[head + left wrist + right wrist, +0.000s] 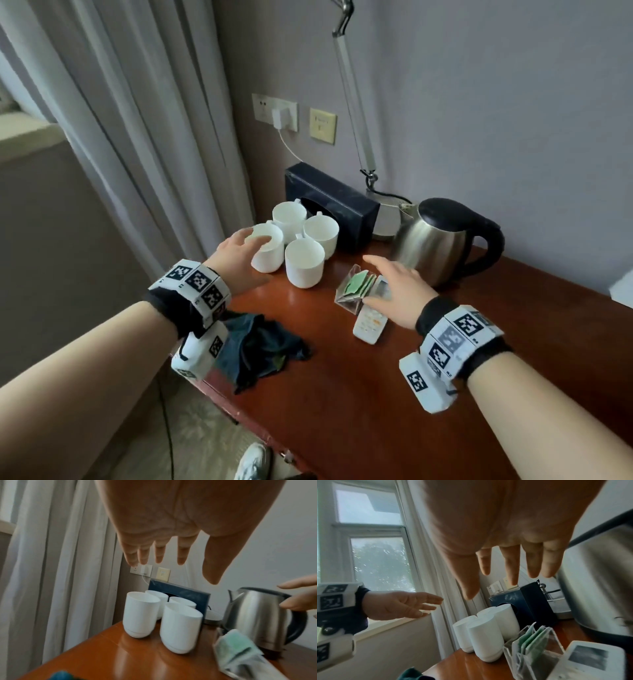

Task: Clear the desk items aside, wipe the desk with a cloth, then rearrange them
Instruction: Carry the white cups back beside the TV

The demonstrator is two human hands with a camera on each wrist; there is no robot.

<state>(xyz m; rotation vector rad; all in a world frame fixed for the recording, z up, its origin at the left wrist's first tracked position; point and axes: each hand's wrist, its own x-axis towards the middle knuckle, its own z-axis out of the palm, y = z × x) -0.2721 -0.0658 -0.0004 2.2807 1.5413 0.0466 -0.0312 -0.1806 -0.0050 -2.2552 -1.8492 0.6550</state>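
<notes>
Several white cups [303, 260] stand clustered at the desk's back left, in front of a dark tissue box [334, 202]. My left hand [250, 257] hovers open over the nearest left cup [139, 615]; in the left wrist view the straight fingers [159, 553] are clear of the rims. My right hand [373, 279] is open, palm down, above a clear holder of green sachets [354, 286] and a white remote [371, 323]. A steel kettle [435, 240] stands just behind that hand. A crumpled dark cloth [263, 346] lies near the desk's left front edge.
The red-brown wooden desk [376, 394] meets the wall at the back, with curtains [137, 137] to its left. A lamp base [387, 219] sits between tissue box and kettle, its arm rising up the wall. A charger cable hangs from the wall socket [275, 111].
</notes>
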